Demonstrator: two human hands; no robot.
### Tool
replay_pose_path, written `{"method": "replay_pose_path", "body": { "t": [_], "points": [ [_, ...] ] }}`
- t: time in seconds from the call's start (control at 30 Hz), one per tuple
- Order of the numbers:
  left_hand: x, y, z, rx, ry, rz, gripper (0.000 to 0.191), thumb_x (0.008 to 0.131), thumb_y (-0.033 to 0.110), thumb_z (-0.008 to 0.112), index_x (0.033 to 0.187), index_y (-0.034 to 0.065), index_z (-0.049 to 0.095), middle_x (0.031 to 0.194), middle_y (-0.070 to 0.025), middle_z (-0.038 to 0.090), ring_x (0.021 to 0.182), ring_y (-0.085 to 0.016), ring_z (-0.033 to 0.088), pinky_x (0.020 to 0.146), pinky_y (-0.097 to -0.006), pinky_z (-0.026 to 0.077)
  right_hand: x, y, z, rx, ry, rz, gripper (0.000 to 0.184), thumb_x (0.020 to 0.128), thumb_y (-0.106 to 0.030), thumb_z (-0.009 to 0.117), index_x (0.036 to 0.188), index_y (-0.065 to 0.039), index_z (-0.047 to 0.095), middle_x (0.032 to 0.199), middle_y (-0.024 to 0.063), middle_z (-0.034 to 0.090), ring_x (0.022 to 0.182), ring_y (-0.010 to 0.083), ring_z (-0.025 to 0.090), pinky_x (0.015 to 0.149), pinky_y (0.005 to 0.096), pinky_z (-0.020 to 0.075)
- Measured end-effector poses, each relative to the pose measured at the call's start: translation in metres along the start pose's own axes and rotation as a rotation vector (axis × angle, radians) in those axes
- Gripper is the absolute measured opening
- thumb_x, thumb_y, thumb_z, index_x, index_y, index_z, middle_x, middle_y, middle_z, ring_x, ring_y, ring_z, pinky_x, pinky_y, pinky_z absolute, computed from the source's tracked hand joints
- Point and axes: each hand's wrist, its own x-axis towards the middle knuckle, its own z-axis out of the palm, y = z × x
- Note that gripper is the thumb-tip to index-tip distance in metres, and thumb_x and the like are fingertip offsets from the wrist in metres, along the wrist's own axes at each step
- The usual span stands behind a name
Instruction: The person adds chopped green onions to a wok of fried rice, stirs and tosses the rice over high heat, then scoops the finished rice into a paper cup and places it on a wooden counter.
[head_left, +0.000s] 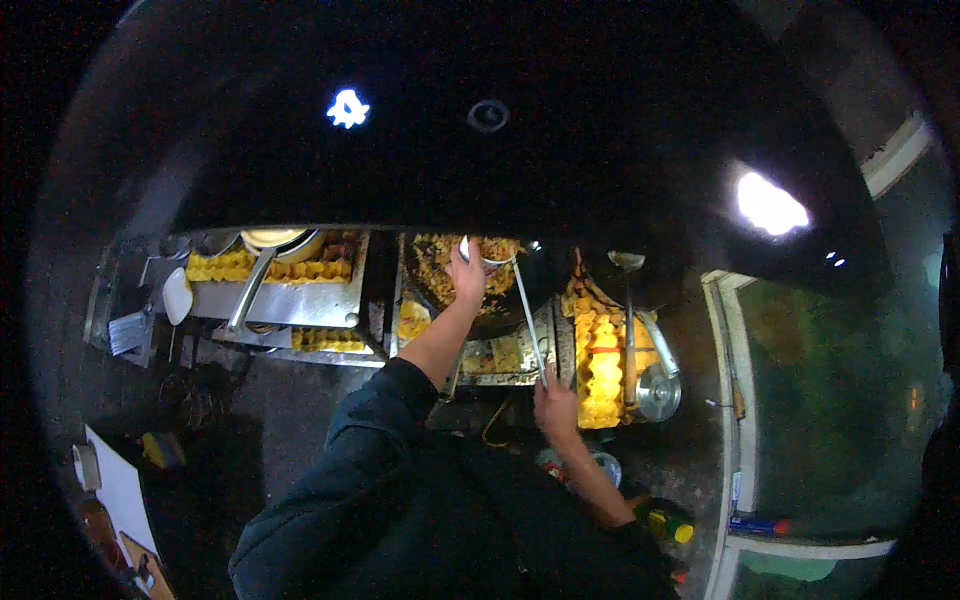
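My left hand (468, 276) grips a white bowl (463, 247) that holds food, above a dark wok (501, 324). Loose fried food (431, 271), which looks like rice, spreads across the wok. Closed around the lower end of a long metal utensil handle (530, 319) is my right hand (556, 409), nearer to my body. The handle's far end reaches the bowl's right side, and I cannot tell the shape of its head. My left fingers partly cover the bowl. A dark overhead surface (420, 180) hides the wok's far side.
Yellow egg-tray-like cartons (600, 375) lie right of the stove, beside a wooden-handled ladle (628, 352) and a round metal lid (660, 391). To the left, a saucepan handle (251, 292) juts over the steel counter (300, 301). A white paddle (178, 296) and a brush (129, 334) are farther left.
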Motion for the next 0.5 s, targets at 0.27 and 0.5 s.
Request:
{"method": "replay_pose_path", "body": {
  "t": [0.27,0.5],
  "points": [
    [0.093,-0.155,0.088,0.213,0.038,0.752,0.05,0.099,0.041,0.031,0.141,0.0144,0.033,0.136,-0.0099,0.037,0.12,-0.029,0.041,0.097,-0.0451,0.041,-0.021,-0.005,0.008,-0.193,0.055,0.042,0.046,0.09,-0.019,0.059,0.133,-0.008,0.048,0.082,0.016,0.061,0.064,0.0349,0.061,0.051,0.0436,0.0482],
    [0.078,-0.124,0.046,0.193,-0.152,0.542,0.05,0.1,0.045,0.026,0.141,0.0173,0.031,0.139,-0.0066,0.035,0.126,-0.028,0.036,0.102,-0.0461,0.039,-0.018,0.018,-0.038,-0.075,0.084,0.05,0.041,0.088,-0.017,0.06,0.128,-0.009,0.055,0.083,0.0179,0.063,0.065,0.0367,0.061,0.055,0.0442,0.0486]
  ]
}}
